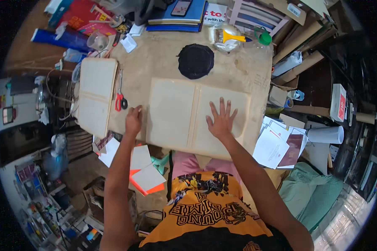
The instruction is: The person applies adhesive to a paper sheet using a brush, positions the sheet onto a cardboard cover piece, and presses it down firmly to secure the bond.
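Observation:
An opened-out cream book cover [171, 111], two stiff panels joined by a narrow spine strip, lies on the table in front of me. My right hand [223, 119] rests flat on its right panel with the fingers spread. Just off the cover's left edge, my left hand [133, 120] is closed, its fingers curled; whether it holds anything is hidden. Scissors [120, 98] with red and black handles lie beyond that hand. Further left is a second cream cover [97, 92], also opened out.
Beyond the cover sit a round black cloth pad [195, 61], a yellow-handled brush [231, 37] on a bowl [224, 44], and a green-capped bottle [262, 39]. Blue books [171, 21] with a phone [182, 7] are at the back. Loose papers [272, 144] lie beyond the table's right edge.

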